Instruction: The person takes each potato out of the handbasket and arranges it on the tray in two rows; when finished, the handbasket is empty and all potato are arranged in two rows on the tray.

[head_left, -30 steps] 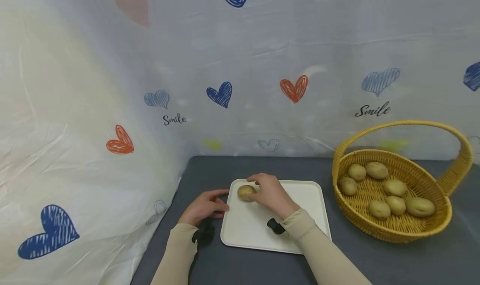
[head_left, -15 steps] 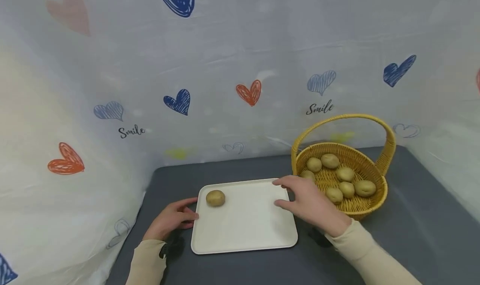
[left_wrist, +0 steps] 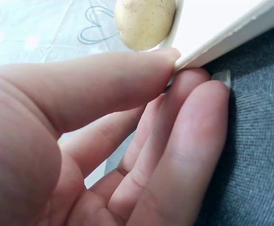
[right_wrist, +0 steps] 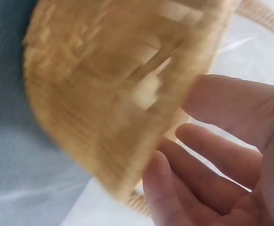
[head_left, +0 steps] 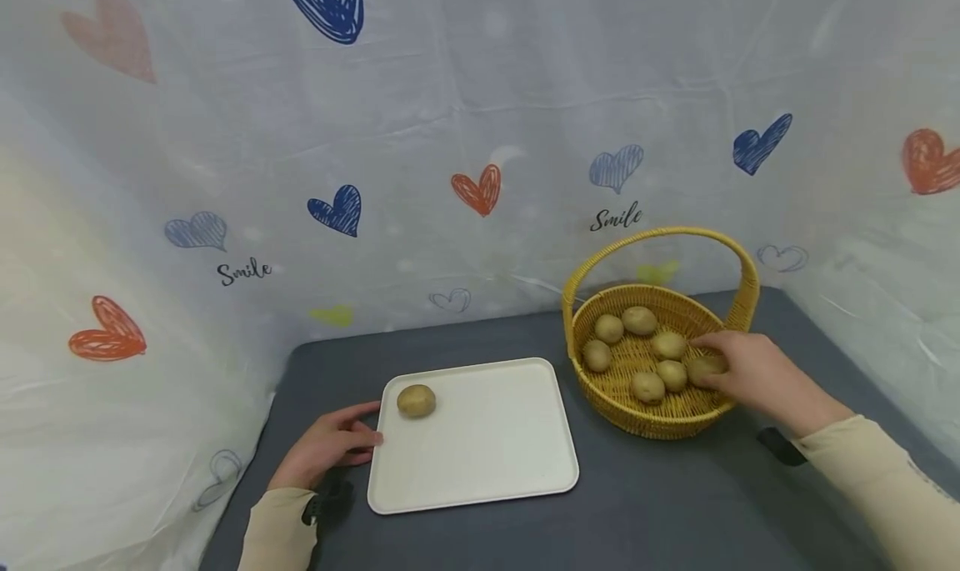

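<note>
One potato [head_left: 416, 401] lies near the far left corner of a white tray [head_left: 480, 446]. At the tray's left edge, my left hand [head_left: 326, 446] pinches the rim, thumb on top and fingers at its side and underneath in the left wrist view. My right hand [head_left: 761, 379] reaches over the right rim of a yellow wicker basket [head_left: 637, 421], fingers and thumb spread about the rightmost potato [head_left: 703, 371]. The right wrist view is blurred; the fingers [right_wrist: 160, 181] pass behind the basket's rim there, and their contact with the potato is hidden.
Several other potatoes [head_left: 639, 321] lie in the basket, whose tall arched handle [head_left: 675, 232] rises over it. Tray and basket stand on a dark grey table [head_left: 480, 529]. A white curtain [head_left: 405, 137] printed with hearts hangs behind and at both sides.
My right hand has let go of the potato on the tray and moved right into the basket. The left hand remains at the tray's edge. The head view has turned right.
</note>
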The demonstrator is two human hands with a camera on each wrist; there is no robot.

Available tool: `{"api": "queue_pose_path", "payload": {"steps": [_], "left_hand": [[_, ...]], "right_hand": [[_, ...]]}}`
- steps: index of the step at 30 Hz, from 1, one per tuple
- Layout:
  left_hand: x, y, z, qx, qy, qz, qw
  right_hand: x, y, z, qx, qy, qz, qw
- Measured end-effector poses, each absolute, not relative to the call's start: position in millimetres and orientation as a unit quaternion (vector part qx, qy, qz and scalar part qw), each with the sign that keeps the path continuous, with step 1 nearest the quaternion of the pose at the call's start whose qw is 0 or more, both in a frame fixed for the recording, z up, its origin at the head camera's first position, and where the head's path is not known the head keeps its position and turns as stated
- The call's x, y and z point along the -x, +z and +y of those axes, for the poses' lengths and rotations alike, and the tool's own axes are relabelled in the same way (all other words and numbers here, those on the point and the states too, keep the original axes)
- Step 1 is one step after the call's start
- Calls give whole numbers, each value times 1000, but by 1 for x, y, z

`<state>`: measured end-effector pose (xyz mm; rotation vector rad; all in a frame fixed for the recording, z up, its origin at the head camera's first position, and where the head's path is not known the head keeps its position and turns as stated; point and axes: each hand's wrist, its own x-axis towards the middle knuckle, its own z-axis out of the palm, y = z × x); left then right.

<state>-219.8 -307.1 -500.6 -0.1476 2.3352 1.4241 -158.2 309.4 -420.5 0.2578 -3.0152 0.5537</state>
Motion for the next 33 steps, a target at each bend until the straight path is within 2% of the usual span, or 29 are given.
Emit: {"api": "queue_pose_path", "payload": {"steps": [10,18,25,33], "left_hand": [[222,-503,-309,38,511,835,198],[223,-504,-309,38,515,832,202],[223,-505,-308,53,515,834,190],[221,-506,-309,56,516,834,185]], "right_hand": [[179,-429,319,-104,134,-985,-6],[182,-430,316,-95,107,-989,-38],[182,-432,317,-90,109,-989,-34],[178,-432,317,-96,117,-988,6]]}}
